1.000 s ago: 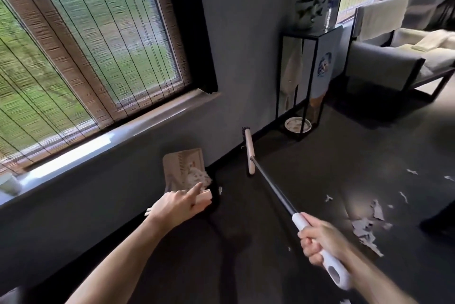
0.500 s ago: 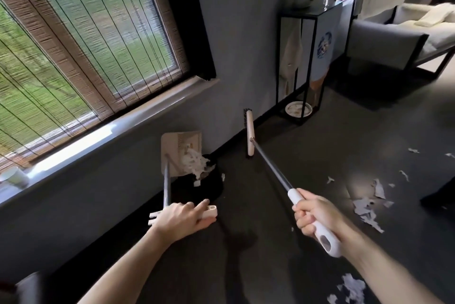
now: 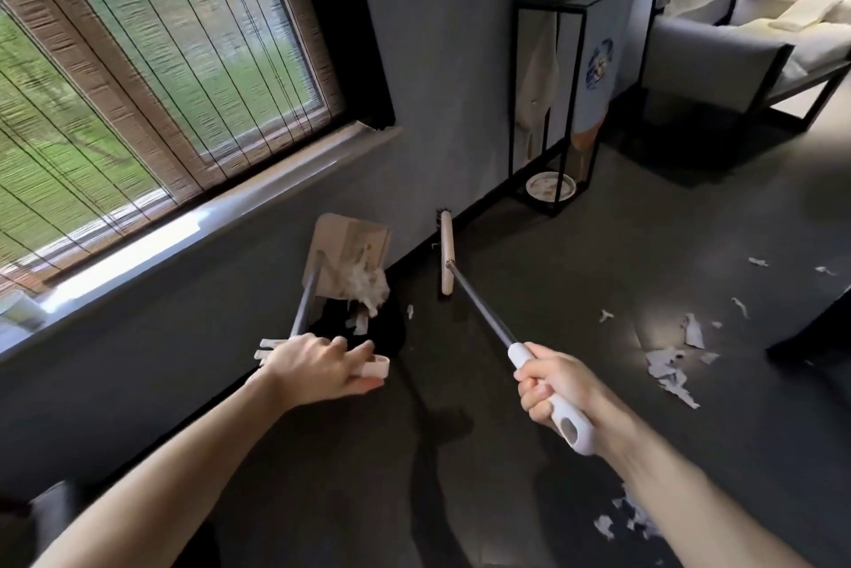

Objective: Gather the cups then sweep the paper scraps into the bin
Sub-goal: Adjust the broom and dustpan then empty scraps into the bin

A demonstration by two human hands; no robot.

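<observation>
While the left hand [image 3: 317,365] lies over the white top grip of the dustpan [image 3: 350,254], fingers along it and thumb tucked under so it's properly holding it, the right hand [image 3: 552,388] is fisted round the white end of the broom [image 3: 479,305].

Both tools look like light plastic on thin metal poles. They're stiff enough but long, so the far ends will swing around. Those moulded grips are the spot to hold.

Dustpan's tipped up at 12 o'clock from the left hand. A wad of paper scraps [image 3: 370,291] is sliding off its lip toward a dark shape just below. I think that's the bin [image 3: 391,328], but it's black on a black floor [image 3: 552,245], so hard to call. Paper's featherweight and will flutter, so I'd tip slowly. A couple of bits sit on the floor right beside it.

Broom head is at 11 o'clock from the right hand, close to the wall [image 3: 442,107]. It's tight over there, with the wall and windowsill [image 3: 193,227] at 10 o'clock and a plant stand [image 3: 566,107] at 1. Open floor runs out to 3 o'clock, where more scraps lie well apart from the bin. There's another bunch at 5, by the right forearm.
</observation>
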